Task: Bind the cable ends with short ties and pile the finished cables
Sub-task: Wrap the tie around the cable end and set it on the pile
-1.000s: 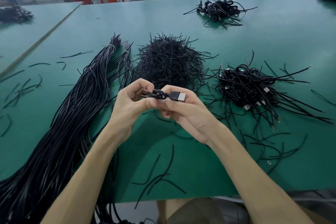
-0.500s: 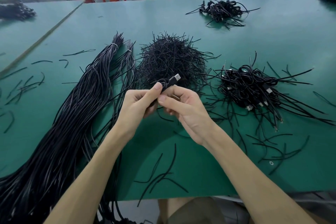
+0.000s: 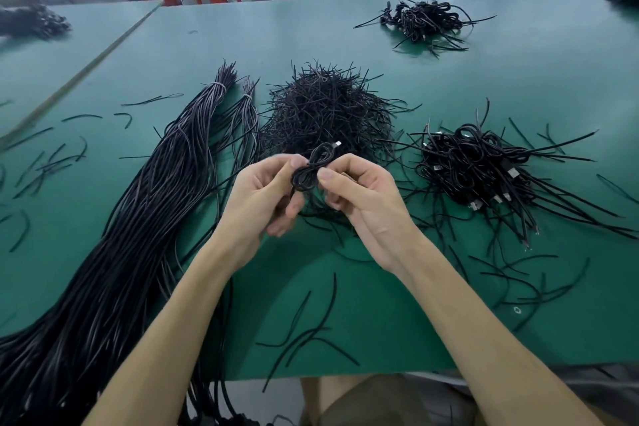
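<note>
We pinch the looped cable (image 3: 309,173) between left hand (image 3: 262,190) and right hand (image 3: 359,194) above the table (image 3: 380,304); its plug (image 3: 336,144) has swung upright, so binding seems nearly done, finished pile (image 3: 477,162) next

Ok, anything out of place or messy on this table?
Yes: loose short ties lie scattered across the green table outside the tie heap, by the front edge and far left. Nothing looks damaged.

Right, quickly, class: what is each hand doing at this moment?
Left hand: fingers pinch the coiled cable.
Right hand: fingers pinch the same cable.
</note>
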A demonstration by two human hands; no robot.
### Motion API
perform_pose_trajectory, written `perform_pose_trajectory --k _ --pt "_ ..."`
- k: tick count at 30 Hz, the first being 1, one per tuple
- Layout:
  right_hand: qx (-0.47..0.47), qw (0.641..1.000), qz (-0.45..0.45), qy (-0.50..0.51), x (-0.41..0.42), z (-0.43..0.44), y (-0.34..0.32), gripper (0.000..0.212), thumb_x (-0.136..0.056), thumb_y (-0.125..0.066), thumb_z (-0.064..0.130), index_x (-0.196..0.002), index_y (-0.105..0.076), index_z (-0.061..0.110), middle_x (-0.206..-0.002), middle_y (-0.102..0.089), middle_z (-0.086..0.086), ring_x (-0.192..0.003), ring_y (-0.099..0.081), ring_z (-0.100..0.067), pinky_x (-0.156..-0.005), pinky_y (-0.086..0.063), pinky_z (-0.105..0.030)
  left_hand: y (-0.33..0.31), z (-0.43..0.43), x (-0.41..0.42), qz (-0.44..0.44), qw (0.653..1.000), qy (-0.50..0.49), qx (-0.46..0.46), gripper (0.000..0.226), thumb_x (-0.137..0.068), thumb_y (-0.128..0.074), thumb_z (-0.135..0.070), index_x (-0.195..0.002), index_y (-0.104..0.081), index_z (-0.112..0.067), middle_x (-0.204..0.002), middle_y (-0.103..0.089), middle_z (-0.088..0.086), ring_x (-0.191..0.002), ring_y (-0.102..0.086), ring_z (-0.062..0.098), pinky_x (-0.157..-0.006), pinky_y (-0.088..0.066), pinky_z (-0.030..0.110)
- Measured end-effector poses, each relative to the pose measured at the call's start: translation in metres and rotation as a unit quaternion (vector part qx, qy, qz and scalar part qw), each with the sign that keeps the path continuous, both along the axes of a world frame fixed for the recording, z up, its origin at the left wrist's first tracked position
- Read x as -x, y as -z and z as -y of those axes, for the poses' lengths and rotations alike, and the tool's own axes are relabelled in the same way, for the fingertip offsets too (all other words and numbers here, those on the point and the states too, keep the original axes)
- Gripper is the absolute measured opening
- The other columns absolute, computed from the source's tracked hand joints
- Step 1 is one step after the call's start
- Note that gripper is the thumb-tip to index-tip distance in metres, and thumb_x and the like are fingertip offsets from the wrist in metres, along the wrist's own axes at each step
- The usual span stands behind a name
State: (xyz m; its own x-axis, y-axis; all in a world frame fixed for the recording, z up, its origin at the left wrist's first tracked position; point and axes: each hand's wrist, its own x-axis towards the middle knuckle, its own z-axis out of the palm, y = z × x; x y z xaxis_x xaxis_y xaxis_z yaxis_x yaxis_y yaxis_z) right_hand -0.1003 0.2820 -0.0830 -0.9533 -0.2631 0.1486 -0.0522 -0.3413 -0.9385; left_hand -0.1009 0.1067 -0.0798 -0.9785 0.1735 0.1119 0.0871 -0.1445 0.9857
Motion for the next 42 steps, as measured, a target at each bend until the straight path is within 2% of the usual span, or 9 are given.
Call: perform_pose_trajectory --k 3,8,12,18,24,29,34,37,42 --pt "-0.001 1.000 0.005 0.003 0.000 0.000 0.000 0.011 -0.095 -0.067 0.008 -0.086 -0.061 0.008 -0.073 -0.053 0.001 -0.068 -0.043 -0.012 -0.066 -0.037 -0.025 -0.002 0.004 0.000 0.005 0.999 0.001 -0.034 0.018 -0.102 -0.056 -0.028 -0.111 -0.065 -0.014 -0.055 -0.057 0.002 -0.030 -0.030 0.010 -0.036 -0.030 0.017" --pt "0.023 1.000 0.014 -0.011 0.002 0.000 0.000 0.009 -0.096 -0.067 0.012 -0.088 -0.064 0.011 -0.082 -0.054 -0.005 -0.074 -0.046 -0.012 -0.073 -0.040 -0.027 -0.005 0.015 0.001 0.014 0.985 0.129 -0.116 0.041 -0.105 -0.051 -0.024 -0.143 -0.057 -0.011 -0.077 -0.073 0.000 -0.034 -0.043 0.004 -0.040 -0.041 0.017" --pt "0.034 0.999 0.013 -0.024 0.004 -0.003 0.001 0.009 -0.097 -0.067 0.013 -0.088 -0.064 0.014 -0.082 -0.056 -0.001 -0.076 -0.046 -0.013 -0.075 -0.041 -0.027 -0.004 0.017 0.004 -0.011 0.978 0.169 -0.120 0.048 -0.107 -0.050 -0.025 -0.151 -0.046 -0.005 -0.085 -0.074 -0.007 -0.039 -0.046 0.000 -0.045 -0.043 0.016" --pt "0.047 0.999 0.021 -0.013 0.006 -0.004 0.002 0.008 -0.097 -0.066 0.011 -0.090 -0.063 0.009 -0.080 -0.057 -0.001 -0.074 -0.046 -0.013 -0.070 -0.042 -0.023 0.000 0.015 0.006 -0.023 0.981 0.165 -0.102 0.047 -0.108 -0.048 -0.027 -0.149 -0.048 -0.005 -0.090 -0.068 -0.006 -0.068 -0.054 0.008 -0.066 -0.045 0.022" --pt "0.048 0.998 0.028 -0.001 0.007 -0.004 0.004 0.010 -0.098 -0.064 0.010 -0.088 -0.064 0.011 -0.080 -0.058 0.000 -0.072 -0.046 -0.012 -0.070 -0.042 -0.023 -0.001 0.012 0.004 -0.022 0.982 0.134 -0.131 0.044 -0.103 -0.043 -0.008 -0.145 -0.053 -0.004 -0.091 -0.062 -0.002 -0.077 -0.052 0.012 -0.068 -0.042 0.024" --pt "0.027 0.999 0.040 -0.001 0.006 -0.003 0.007 0.008 -0.098 -0.065 0.012 -0.090 -0.063 0.010 -0.079 -0.057 0.000 -0.071 -0.046 -0.012 -0.069 -0.038 -0.026 0.000 0.009 0.003 -0.028 0.995 0.075 -0.053 0.038 -0.104 -0.058 -0.019 -0.140 -0.060 -0.009 -0.086 -0.053 0.003 -0.079 -0.044 0.015 -0.072 -0.041 0.026" --pt "0.009 0.999 0.043 -0.017 0.003 0.002 0.007 0.008 -0.096 -0.067 0.015 -0.090 -0.065 0.011 -0.077 -0.057 0.000 -0.070 -0.046 -0.012 -0.064 -0.038 -0.024 0.003 -0.001 0.000 -0.130 0.981 0.001 0.147 0.046 -0.102 -0.054 -0.046 -0.133 -0.066 -0.014 -0.135 -0.063 0.006 -0.130 -0.056 0.019 -0.108 -0.045 0.048" --pt "0.009 0.999 0.043 -0.019 0.002 0.000 0.007 0.008 -0.097 -0.067 0.013 -0.088 -0.066 0.012 -0.077 -0.058 0.002 -0.069 -0.046 -0.012 -0.063 -0.039 -0.023 0.003 -0.005 -0.002 -0.154 0.973 -0.031 0.168 0.055 -0.100 -0.047 -0.057 -0.125 -0.068 -0.013 -0.120 -0.070 0.015 -0.107 -0.065 0.037 -0.098 -0.050 0.058" --pt "0.004 0.999 0.039 -0.030 -0.001 0.005 0.003 0.011 -0.098 -0.064 0.011 -0.087 -0.065 0.011 -0.075 -0.060 0.006 -0.068 -0.047 -0.010 -0.060 -0.040 -0.020 0.003 -0.009 -0.003 -0.181 0.971 -0.077 0.134 0.046 -0.101 -0.048 -0.045 -0.108 -0.066 -0.004 -0.116 -0.071 0.014 -0.114 -0.067 0.033 -0.100 -0.051 0.056"
